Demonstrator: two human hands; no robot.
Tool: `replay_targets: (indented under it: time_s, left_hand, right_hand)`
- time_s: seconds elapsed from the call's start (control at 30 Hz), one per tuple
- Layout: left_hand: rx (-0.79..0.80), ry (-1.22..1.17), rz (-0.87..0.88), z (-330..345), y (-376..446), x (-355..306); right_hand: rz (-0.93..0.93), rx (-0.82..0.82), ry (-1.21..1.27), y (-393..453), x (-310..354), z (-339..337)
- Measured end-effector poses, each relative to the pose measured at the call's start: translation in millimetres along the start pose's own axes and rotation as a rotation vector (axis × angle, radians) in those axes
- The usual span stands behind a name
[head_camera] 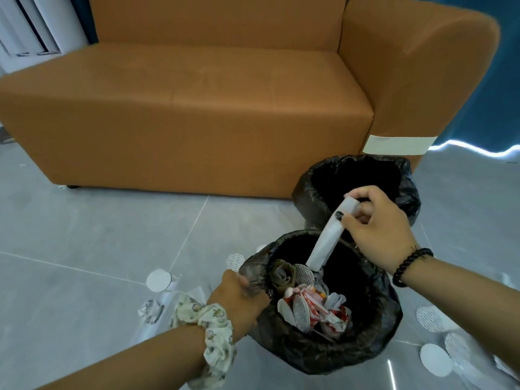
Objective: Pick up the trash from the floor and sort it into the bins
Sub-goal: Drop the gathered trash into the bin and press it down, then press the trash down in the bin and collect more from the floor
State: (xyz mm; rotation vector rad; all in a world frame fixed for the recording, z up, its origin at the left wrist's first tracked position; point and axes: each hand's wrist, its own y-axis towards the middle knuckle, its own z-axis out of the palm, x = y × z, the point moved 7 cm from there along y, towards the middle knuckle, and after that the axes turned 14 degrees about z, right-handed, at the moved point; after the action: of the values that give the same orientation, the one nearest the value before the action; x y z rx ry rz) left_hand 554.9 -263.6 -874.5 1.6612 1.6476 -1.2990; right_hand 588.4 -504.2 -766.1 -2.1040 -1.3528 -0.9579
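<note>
- Head view, largest first: the orange sofa (197,108) fills the far side, and I have both bins on the grey floor (84,235) just in front of its right end, within reach.
- The far bin (405,192) shows only a dark inside; I judge it is for another kind of trash.
- The near bin (323,358) holds wrappers and round seals.
- My left hand (242,296) grips its liner at the left rim, probably to keep it steady and open.
- My right hand (377,220) pinches the white paper roll (327,237) by its top, lower end inside the near bin.
- White discs (158,280) and crumpled paper (150,311) lie on the floor, not yet collected.
</note>
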Motion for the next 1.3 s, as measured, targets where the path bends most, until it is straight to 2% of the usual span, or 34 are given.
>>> replay_targets:
  time_s: [0.2,0.33,0.5,0.73,0.9,1.0,1.17,1.3]
  left_hand:
    - [0.117,0.019,-0.07,27,4,23]
    - [0.121,-0.191,-0.159,37,7,30]
    - [0.109,-0.339,-0.227,40,9,33]
    - [0.118,-0.394,-0.307,46,9,41]
    - [0.152,-0.416,-0.302,46,11,41]
    - [0.179,-0.424,-0.297,47,11,43]
    - [0.217,-0.418,-0.291,50,9,42]
    - [0.229,-0.361,-0.272,54,7,40]
  right_hand:
    - [-0.154,0.077,-0.198,17,-9,35]
    - [-0.252,0.122,-0.262,12,-25,62]
    - [-0.368,0.137,-0.206,6,-27,75]
    - [-0.412,0.123,-0.053,8,-19,69]
    - [-0.567,0.149,-0.042,-6,-9,68]
    - [-0.535,0.162,-0.085,0,-14,76]
    - [-0.312,0.263,-0.358,24,-55,102]
    - [-0.341,0.341,-0.486,20,-70,112]
